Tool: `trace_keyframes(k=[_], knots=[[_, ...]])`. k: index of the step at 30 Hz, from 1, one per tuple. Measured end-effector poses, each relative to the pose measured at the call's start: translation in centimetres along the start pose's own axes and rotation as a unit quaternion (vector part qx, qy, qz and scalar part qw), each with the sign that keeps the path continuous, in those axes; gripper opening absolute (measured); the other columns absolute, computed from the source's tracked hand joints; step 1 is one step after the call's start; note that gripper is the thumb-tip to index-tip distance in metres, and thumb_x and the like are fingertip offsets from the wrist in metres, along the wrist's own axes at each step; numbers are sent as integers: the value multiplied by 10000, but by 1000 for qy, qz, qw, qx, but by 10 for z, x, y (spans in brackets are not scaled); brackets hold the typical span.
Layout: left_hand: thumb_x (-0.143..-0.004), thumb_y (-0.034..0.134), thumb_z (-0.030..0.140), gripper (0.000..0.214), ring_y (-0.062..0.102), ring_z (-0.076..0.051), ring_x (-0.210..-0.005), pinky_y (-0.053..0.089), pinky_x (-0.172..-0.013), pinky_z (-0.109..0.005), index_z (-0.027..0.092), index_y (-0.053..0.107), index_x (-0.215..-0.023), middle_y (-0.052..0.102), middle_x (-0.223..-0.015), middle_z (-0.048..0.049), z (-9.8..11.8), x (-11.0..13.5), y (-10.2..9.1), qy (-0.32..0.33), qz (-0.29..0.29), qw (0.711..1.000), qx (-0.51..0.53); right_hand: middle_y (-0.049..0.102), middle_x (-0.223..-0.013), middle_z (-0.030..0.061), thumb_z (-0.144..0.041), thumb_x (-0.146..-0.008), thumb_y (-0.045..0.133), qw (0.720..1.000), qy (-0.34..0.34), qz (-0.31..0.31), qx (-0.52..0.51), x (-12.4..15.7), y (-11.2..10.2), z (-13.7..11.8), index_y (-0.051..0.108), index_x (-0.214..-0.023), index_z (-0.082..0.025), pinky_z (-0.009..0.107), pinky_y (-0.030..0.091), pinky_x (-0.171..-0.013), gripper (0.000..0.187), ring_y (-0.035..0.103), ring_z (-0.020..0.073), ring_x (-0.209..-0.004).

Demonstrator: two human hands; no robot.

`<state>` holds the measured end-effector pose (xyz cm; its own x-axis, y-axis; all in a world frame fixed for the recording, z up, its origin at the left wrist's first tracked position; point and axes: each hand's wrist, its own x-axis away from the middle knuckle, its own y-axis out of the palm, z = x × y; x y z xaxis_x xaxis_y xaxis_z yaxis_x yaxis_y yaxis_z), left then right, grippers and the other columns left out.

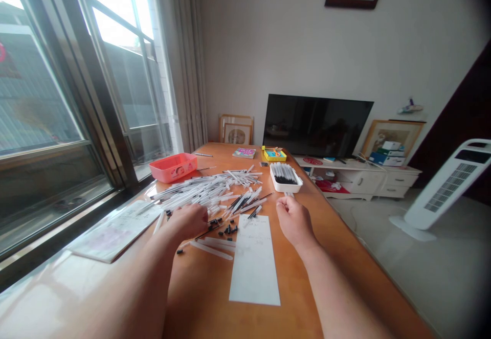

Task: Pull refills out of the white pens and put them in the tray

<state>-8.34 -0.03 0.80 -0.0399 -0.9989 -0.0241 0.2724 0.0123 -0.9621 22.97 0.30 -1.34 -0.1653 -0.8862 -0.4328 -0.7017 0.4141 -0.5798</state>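
My right hand [294,220] is closed in a pinch just in front of a white tray [288,187]. A short pale end of a pen [289,194] shows above its fingers, against the tray's near side. Inside the tray lie several clear pens with black ends [284,173]. My left hand [194,220] is closed low over the table, beside loose black pen caps [229,229]; what its fingers hold, if anything, is hidden. Beyond it spreads a heap of clear pen barrels [199,188], with dark refills [245,203] at its right.
A sheet of paper [255,267] lies between my forearms on the wooden table [203,288]. A red plastic basket [173,169] stands far left, a booklet [115,231] nearer. At the back are a yellow box [274,155] and a colourful book [244,153].
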Motion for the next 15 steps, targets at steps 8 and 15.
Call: trace_keyframes(k=[8, 15], knots=[[-671, 601, 230, 120, 598, -328, -894, 372, -797, -412, 241, 719, -694, 718, -856, -121, 5, 5, -4, 38, -8, 999, -35, 698, -718, 9, -328, -876, 490, 1000, -2, -2, -5, 3, 1, -3, 684, -845, -250, 255, 398, -619, 212, 602, 198, -679], [-848, 514, 382, 186, 577, -217, -734, 385, -675, -309, 233, 619, -891, 673, -818, -49, 8, -2, -11, 60, 132, 971, 191, 681, -700, -6, -326, -892, 507, 998, -32, -10, -54, 11, -1, -20, 655, -828, -243, 243, 394, -617, 182, 605, 179, -664]])
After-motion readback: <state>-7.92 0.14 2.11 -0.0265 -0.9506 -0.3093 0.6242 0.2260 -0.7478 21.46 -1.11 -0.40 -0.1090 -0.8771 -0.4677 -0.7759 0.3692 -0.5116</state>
